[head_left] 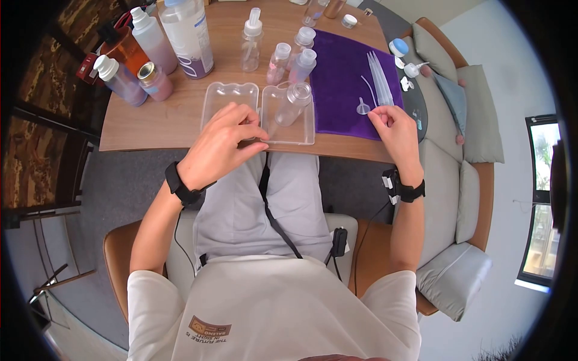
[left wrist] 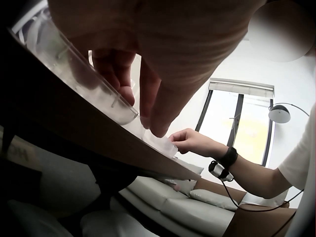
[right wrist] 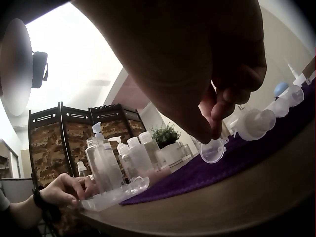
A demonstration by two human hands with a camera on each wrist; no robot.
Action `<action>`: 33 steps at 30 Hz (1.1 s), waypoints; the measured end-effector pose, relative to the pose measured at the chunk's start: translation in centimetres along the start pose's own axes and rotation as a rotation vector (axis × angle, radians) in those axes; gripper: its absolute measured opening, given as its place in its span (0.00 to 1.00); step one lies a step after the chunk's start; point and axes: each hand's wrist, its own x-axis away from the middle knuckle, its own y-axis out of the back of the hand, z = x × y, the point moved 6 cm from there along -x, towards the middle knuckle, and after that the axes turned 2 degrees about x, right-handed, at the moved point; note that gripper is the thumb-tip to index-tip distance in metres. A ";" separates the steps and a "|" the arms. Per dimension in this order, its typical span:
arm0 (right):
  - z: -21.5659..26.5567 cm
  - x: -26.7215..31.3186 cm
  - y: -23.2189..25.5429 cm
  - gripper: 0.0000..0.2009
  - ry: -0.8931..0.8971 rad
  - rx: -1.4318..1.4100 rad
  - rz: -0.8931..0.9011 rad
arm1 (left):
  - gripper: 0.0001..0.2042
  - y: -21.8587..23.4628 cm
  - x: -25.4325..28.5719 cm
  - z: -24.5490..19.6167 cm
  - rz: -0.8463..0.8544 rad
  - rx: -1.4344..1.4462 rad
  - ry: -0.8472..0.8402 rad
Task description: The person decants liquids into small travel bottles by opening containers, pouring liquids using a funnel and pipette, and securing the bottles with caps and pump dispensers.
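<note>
My left hand (head_left: 232,133) is at the front rim of an opened clear plastic case (head_left: 289,142), thumb and index finger pinching the rim near the middle fold. A clear open-topped bottle (head_left: 293,103) leans in the case's right half. With thumb and forefinger together, my right hand (head_left: 397,133) pinches the edge of a small clear funnel (head_left: 362,108) over the purple cloth (head_left: 340,78). The right wrist view shows the funnel (right wrist: 212,151) just under the fingertips. Beside it lie a thin tube (head_left: 369,90) and several clear pipettes (head_left: 379,78).
Behind the case stand small bottles (head_left: 279,63) and a dropper bottle (head_left: 251,45). A large bottle (head_left: 188,42), pump bottles (head_left: 120,81) and a pink jar (head_left: 155,82) are at the left. Small jars (head_left: 398,47) rest on a dark surface beyond the table's right edge.
</note>
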 end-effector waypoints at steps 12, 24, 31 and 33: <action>-0.7 -0.4 -0.5 0.09 0.024 0.064 0.032 | 0.10 0.8 0.4 -0.2 -0.052 0.015 -0.015; 0.7 -0.5 0.3 0.11 -0.248 -0.524 0.209 | 0.06 2.4 2.0 1.2 -0.045 -0.052 -0.007; 7.0 -1.2 0.4 0.10 -0.185 -1.181 0.455 | 0.06 2.3 1.9 1.2 -0.039 -0.056 0.029; 8.7 -1.7 0.5 0.09 -0.152 -1.238 0.510 | 0.08 2.5 1.9 0.8 -0.062 -0.056 0.040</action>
